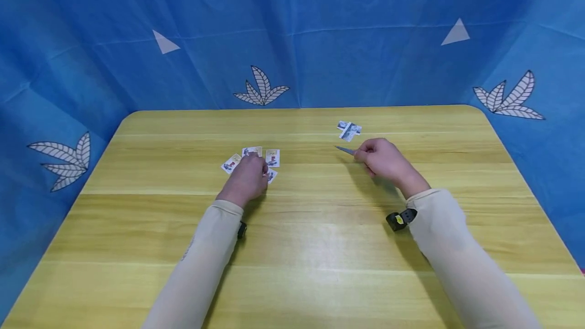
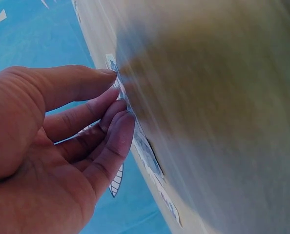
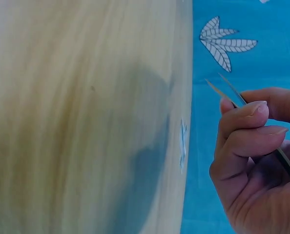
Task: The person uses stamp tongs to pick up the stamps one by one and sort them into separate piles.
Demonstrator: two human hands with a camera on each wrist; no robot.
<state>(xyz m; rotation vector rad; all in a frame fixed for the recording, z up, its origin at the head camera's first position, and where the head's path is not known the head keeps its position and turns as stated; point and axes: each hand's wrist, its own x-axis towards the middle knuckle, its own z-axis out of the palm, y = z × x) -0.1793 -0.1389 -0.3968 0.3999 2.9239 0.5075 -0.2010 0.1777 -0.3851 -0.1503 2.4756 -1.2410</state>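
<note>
In the head view my left hand (image 1: 247,176) reaches over a loose group of small printed cards. One card (image 1: 231,163) lies left of it, another (image 1: 252,151) just beyond its fingers, a third (image 1: 272,158) to the right, and a fourth (image 1: 272,174) is partly covered by the hand. The left wrist view has the left hand (image 2: 72,141) loosely bent, fingertips at the cards (image 2: 147,151) on the tabletop, thumb apart from the fingers. My right hand (image 1: 384,159) holds slim pointed tweezers (image 1: 345,150) above the table, tips parted in the right wrist view.
Two small blue-and-white cards (image 1: 349,130) overlap crosswise near the far edge, just beyond the tweezers. The wooden table (image 1: 315,227) has rounded far corners. A blue curtain (image 1: 292,29) with leaf and triangle prints hangs behind and along both sides.
</note>
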